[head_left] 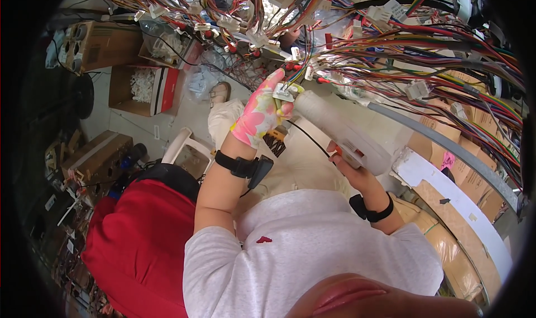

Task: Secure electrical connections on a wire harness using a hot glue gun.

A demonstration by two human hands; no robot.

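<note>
My left hand (258, 116), in a pink and yellow flowered glove, pinches a white wire connector (283, 92) with coloured wires running into it. One finger points up along the wires. Lower right, my bare right hand (357, 176) is closed on the near end of a long, translucent white plastic piece (349, 129) with a rounded body. I cannot make out exactly what this piece is; a bit of orange shows at its near end. A black cord (309, 135) runs from below my left hand toward my right hand.
Bundles of coloured wires (424, 50) with white connectors hang across the top and right. A grey metal rail (446, 145) curves along the right. At left are an open box (125, 97) of white parts, a plastic chair (187, 142) and red cloth (139, 245).
</note>
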